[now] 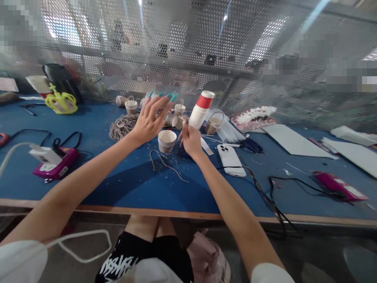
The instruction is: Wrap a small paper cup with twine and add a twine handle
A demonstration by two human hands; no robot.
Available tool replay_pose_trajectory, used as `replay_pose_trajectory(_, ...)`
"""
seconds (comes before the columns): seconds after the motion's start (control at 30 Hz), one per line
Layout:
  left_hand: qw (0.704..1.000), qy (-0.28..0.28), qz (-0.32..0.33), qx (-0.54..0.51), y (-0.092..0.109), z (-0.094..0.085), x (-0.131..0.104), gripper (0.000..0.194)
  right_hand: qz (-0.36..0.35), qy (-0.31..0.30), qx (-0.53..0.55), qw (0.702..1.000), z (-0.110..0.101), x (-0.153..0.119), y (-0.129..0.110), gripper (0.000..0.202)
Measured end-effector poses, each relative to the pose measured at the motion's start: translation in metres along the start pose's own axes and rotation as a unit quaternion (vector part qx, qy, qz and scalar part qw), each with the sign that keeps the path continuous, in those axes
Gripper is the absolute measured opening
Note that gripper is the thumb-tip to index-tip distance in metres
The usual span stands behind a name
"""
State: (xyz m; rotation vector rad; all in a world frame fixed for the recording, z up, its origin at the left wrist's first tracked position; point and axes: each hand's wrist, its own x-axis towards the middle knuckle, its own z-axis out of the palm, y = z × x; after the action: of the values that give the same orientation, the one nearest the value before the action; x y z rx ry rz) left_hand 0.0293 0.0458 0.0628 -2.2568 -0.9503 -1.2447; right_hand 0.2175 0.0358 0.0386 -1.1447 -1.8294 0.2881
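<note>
My left hand (153, 118) is raised over the table, fingers spread, with long teal nails and nothing in it. Behind it lies a bundle of grey-brown cord (122, 127). My right hand (191, 137) has its fingers curled closed; what they hold, if anything, is hidden. Just beyond it, a tilted stack of white paper cups (200, 110) with a red band rises; whether the hand touches it I cannot tell. Between and below my hands stands a small pale cup (167, 141). In front of that cup lies a loose piece of cord (169, 167) among small scraps.
Small cups with handles (214, 124) stand farther back. A white phone (231, 160) lies right of my right hand, near black cables (259, 188). Magenta power strips (57, 163) sit at both sides. A yellow crown (61, 102) is back left; white sheets (297, 140) lie right.
</note>
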Motion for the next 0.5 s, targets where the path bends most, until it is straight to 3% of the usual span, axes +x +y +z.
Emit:
replay_pose_trajectory(0.13, 0.991, -0.104, 0.077, 0.034, -0.001, -0.008, 0.030, 0.029, 0.090, -0.181, 0.087, 0.975, -0.016, 0.018, -0.015, 0.055)
replay_pose_trajectory(0.23, 0.981, -0.174, 0.064, 0.059, -0.007, -0.007, 0.039, 0.033, 0.128, -0.266, 0.152, 0.943, -0.028, 0.034, -0.031, 0.055)
replay_pose_trajectory(0.5, 0.987, -0.159, -0.019, 0.028, -0.014, -0.007, 0.032, 0.026, 0.157, -0.368, 0.181, 0.899, -0.040, 0.070, -0.046, 0.036)
